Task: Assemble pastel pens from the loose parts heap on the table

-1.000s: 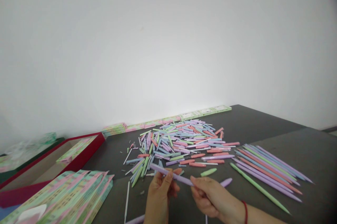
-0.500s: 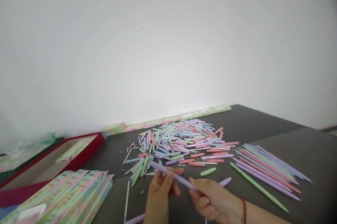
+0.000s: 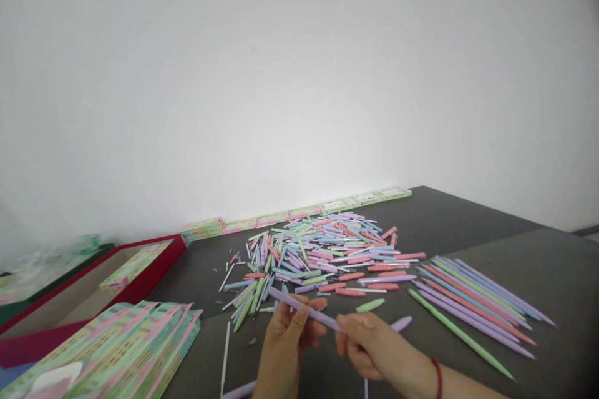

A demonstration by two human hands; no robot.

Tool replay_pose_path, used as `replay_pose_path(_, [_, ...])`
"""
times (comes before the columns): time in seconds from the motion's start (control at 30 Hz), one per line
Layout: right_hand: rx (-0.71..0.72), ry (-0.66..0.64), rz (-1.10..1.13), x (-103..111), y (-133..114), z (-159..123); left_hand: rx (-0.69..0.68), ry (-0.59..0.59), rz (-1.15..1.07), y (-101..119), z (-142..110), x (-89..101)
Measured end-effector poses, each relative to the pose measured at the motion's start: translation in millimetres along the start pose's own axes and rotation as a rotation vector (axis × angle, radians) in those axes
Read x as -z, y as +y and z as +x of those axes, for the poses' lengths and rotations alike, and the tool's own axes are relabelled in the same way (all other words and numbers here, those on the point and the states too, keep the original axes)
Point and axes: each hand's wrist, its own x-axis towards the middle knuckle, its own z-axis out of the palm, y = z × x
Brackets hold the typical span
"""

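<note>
A purple pen barrel (image 3: 322,318) slants between my two hands, its upper end pointing left toward the pile. My left hand (image 3: 289,339) pinches its middle between thumb and fingers. At its lower right end, my right hand (image 3: 374,343) has thumb and fingers closed over it, hiding the tip. Behind my right hand a purple pen cap (image 3: 401,323) lies on the table, and a light green cap (image 3: 370,306) rests just beyond. Left of my left hand are a white refill (image 3: 225,355) and part of another purple barrel (image 3: 239,391).
A large heap of loose pastel pen parts (image 3: 322,249) covers the table's middle. Assembled pens (image 3: 472,299) lie in a row at right. Printed cartons (image 3: 116,349) are stacked at front left, beside a red box (image 3: 163,261). More cartons (image 3: 304,211) line the wall.
My right hand has shifted slightly and its fingertips now cover the barrel's lower end, which showed before. My left hand has stayed almost still.
</note>
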Motion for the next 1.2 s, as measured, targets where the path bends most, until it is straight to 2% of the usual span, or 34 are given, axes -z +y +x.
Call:
replay_pose_path(0.07, [-0.161, -0.109, 0.243, 2.2, -1.2, -0.1, -0.008, -0.039, -0.001, -0.5, 0.0, 0.5])
replay_pose_path(0.17, [-0.339, -0.217, 0.443, 6.3, -6.2, -0.2, 0.005, -0.073, -0.002, 0.4, -0.6, 0.8])
replay_pose_path(0.27, [-0.425, -0.212, 0.505, 6.8, -11.6, -0.3, 0.022, -0.098, -0.005, 2.2, -1.9, 0.9])
replay_pose_path(0.37, [-0.455, -0.182, 0.44, 2.9, -12.6, 0.1, 0.03, -0.086, 0.004, 1.6, -2.4, 1.5])
replay_pose_path(0.43, [-0.346, -0.082, 0.243, 0.2, -10.8, 0.4, 0.026, -0.038, 0.004, -0.6, -1.3, 1.9])
replay_pose_path(0.57, [0.157, 0.217, -0.536, 0.6, -7.8, -1.5, 0.026, 0.059, -0.007, -5.1, 1.5, 2.3])
replay_pose_path(0.67, [0.365, 0.28, -0.953, 4.7, -8.5, -5.6, 0.028, 0.076, -0.019, -5.7, 0.5, 1.5])
replay_pose_path(0.73, [0.397, 0.273, -1.011, 5.7, -9.0, -7.4, 0.022, 0.068, -0.019, -5.1, -1.3, 0.1])
replay_pose_path(0.8, [0.328, 0.232, -0.855, 4.2, -8.5, -7.0, 0.015, 0.046, -0.014, -4.2, -2.5, -1.5])
replay_pose_path(0.9, [-0.007, 0.068, -0.364, -0.6, -7.1, -3.1, 0.002, 0.009, -0.007, -2.8, -2.1, -3.1])
replay_pose_path(0.97, [-0.163, 0.004, -0.179, -2.6, -6.9, -0.7, -0.005, -0.004, -0.004, -2.1, -1.5, -2.6])
replay_pose_path(1.0, [-0.151, 0.015, -0.21, -2.8, -7.2, -0.2, -0.005, -0.005, -0.003, -1.8, -1.3, -1.9])
replay_pose_path(1.03, [-0.08, 0.054, -0.315, -2.3, -7.8, -0.4, -0.003, -0.003, -0.002, -1.7, -1.3, -1.1])
replay_pose_path(1.13, [0.242, 0.206, -0.797, 0.9, -10.3, -4.0, -0.002, 0.016, -0.001, -2.5, -2.1, 1.0])
replay_pose_path(1.2, [0.358, 0.241, -0.97, 2.4, -11.3, -6.8, -0.012, 0.018, -0.007, -4.1, -2.3, 1.6])
